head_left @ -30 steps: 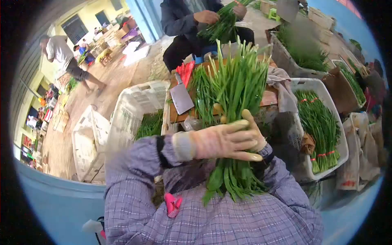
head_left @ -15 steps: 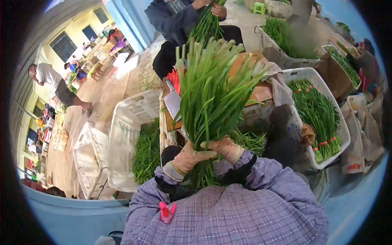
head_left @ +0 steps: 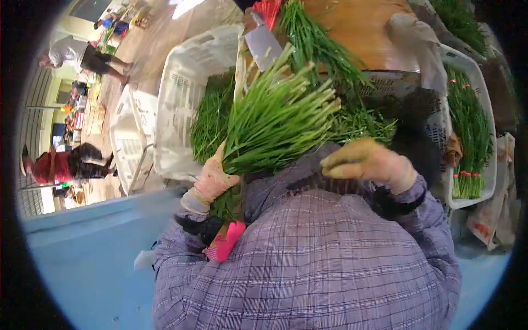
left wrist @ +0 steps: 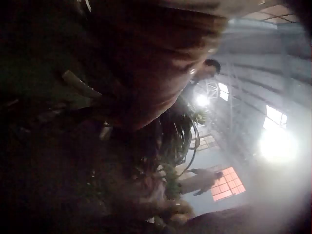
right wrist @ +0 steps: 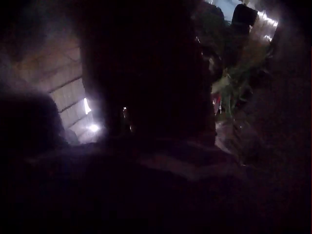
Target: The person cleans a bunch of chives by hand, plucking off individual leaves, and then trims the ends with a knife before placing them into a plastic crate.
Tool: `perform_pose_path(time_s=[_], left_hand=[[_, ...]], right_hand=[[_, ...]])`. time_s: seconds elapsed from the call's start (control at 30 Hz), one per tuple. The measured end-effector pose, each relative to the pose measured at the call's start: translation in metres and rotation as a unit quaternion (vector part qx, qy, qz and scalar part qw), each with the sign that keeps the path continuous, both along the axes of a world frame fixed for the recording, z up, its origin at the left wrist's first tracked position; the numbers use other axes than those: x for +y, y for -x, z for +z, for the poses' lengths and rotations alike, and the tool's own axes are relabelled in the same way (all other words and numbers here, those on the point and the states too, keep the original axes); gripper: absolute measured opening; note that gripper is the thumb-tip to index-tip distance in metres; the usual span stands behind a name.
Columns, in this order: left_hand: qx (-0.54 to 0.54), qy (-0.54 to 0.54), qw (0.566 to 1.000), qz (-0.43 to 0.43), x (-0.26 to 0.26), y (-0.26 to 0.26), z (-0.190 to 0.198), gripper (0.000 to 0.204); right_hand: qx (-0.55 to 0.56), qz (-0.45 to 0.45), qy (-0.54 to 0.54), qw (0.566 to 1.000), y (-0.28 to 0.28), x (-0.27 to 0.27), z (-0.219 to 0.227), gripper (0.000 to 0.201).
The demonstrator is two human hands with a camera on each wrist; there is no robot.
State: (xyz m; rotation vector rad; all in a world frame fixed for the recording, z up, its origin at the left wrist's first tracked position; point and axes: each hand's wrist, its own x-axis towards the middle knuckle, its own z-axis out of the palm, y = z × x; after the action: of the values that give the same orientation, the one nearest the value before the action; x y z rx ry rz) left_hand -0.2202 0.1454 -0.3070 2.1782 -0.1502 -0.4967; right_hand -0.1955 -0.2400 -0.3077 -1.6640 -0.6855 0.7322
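A thick bundle of green chives (head_left: pixel 275 118) leans up and to the right in front of my chest. My gloved left hand (head_left: pixel 215 175) grips its lower stems, and the leafy butt end hangs below the fist beside a pink clip (head_left: pixel 225 241). My gloved right hand (head_left: pixel 363 161) hovers to the right of the bundle, over my plaid sleeve, with its fingers loosely extended to the left and nothing in them. Both wrist views are too dark to read.
A cleaver (head_left: pixel 263 38) lies on a wooden board (head_left: pixel 357 22) with loose chives. A white crate (head_left: pixel 181 104) at the left holds more greens. A white crate (head_left: pixel 484 82) at the right holds tied bundles. People stand at the far left.
The bundle has tipped from upright to leaning right. My right hand has let go of the stems and moved off to the right. The left hand keeps its grip.
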Motion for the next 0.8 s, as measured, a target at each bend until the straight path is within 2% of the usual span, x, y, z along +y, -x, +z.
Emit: perform_pose_path(time_s=[0.07, 0.1, 0.13, 0.17, 0.2, 0.23, 0.27, 0.3, 0.33, 0.37, 0.4, 0.43, 0.47, 0.5, 0.53, 0.57, 0.63, 0.67, 0.73, 0.77, 0.8], left_hand=[[-0.026, -0.047, 0.999, 0.008, -0.002, 0.013, 0.002, 0.086], [-0.058, -0.090, 0.994, 0.007, -0.006, 0.017, 0.003, 0.090], [-0.063, -0.096, 0.993, 0.012, -0.008, 0.018, 0.004, 0.091], [-0.062, -0.097, 0.993, 0.017, -0.008, 0.019, 0.000, 0.091], [-0.061, -0.072, 0.995, 0.023, -0.007, 0.019, -0.006, 0.092], [-0.061, -0.048, 0.997, 0.029, -0.005, 0.019, -0.013, 0.093], [-0.002, -0.014, 0.998, 0.054, 0.000, 0.019, -0.023, 0.094], [-0.020, -0.023, 0.997, 0.071, 0.001, 0.023, -0.037, 0.094], [-0.025, 0.009, 0.999, 0.027, 0.003, 0.024, -0.047, 0.095], [-0.051, 0.024, 0.998, -0.015, 0.008, 0.016, -0.042, 0.096], [-0.032, 0.122, 0.992, 0.005, -0.002, 0.014, -0.030, 0.099], [-0.077, -0.046, 0.996, -0.012, 0.013, 0.018, -0.042, 0.099], [-0.035, 0.043, 0.998, 0.019, 0.015, 0.021, -0.050, 0.098], [0.013, 0.014, 0.999, 0.036, 0.016, 0.028, -0.055, 0.095], [-0.052, -0.007, 0.998, 0.019, 0.005, 0.031, -0.034, 0.092], [-0.204, -0.087, 0.973, -0.070, 0.017, 0.029, -0.058, 0.090], [-0.155, -0.027, 0.987, -0.031, 0.015, 0.033, -0.028, 0.089], [-0.158, -0.029, 0.986, -0.036, 0.016, 0.036, -0.019, 0.089], [-0.049, -0.120, 0.991, 0.034, 0.015, 0.042, -0.014, 0.093], [-0.043, -0.115, 0.992, 0.012, 0.020, 0.046, -0.021, 0.093], [-0.024, -0.104, 0.993, 0.046, 0.029, 0.050, -0.033, 0.095]], right_hand=[[0.101, -0.111, -0.094, 0.984, -0.004, 0.003, 0.019, 0.024], [-0.079, -0.176, -0.072, 0.979, -0.009, 0.007, 0.008, 0.024], [-0.223, -0.201, -0.034, 0.953, -0.016, 0.015, 0.007, 0.029], [-0.363, -0.221, 0.002, 0.905, -0.025, 0.024, 0.007, 0.035], [-0.363, -0.217, -0.001, 0.906, -0.034, 0.034, 0.006, 0.035], [-0.425, -0.189, -0.001, 0.885, -0.042, 0.044, 0.005, 0.044], [-0.488, -0.158, -0.006, 0.858, -0.049, 0.054, 0.004, 0.054], [-0.488, -0.155, 0.079, 0.855, -0.045, 0.061, -0.005, 0.061], [-0.501, -0.153, 0.145, 0.839, -0.040, 0.069, -0.011, 0.068], [-0.516, -0.116, 0.181, 0.829, -0.040, 0.073, -0.010, 0.073], [-0.496, -0.104, 0.146, 0.850, -0.036, 0.073, -0.017, 0.076], [-0.473, -0.089, 0.195, 0.854, -0.031, 0.073, -0.011, 0.078], [-0.440, -0.057, 0.219, 0.869, -0.030, 0.072, -0.019, 0.077], [-0.500, -0.071, 0.178, 0.845, -0.022, 0.065, -0.021, 0.073], [-0.507, -0.083, 0.132, 0.847, -0.021, 0.064, -0.016, 0.068], [-0.506, -0.087, 0.112, 0.851, -0.022, 0.064, -0.005, 0.065], [-0.464, -0.114, 0.098, 0.873, -0.033, 0.050, -0.007, 0.068], [-0.482, -0.160, 0.071, 0.859, -0.036, 0.040, -0.007, 0.068], [-0.504, -0.240, 0.044, 0.828, -0.046, 0.002, -0.013, 0.062], [-0.509, -0.293, 0.095, 0.804, -0.045, -0.025, -0.010, 0.051], [-0.458, -0.383, 0.093, 0.797, -0.036, -0.047, -0.004, 0.045]])
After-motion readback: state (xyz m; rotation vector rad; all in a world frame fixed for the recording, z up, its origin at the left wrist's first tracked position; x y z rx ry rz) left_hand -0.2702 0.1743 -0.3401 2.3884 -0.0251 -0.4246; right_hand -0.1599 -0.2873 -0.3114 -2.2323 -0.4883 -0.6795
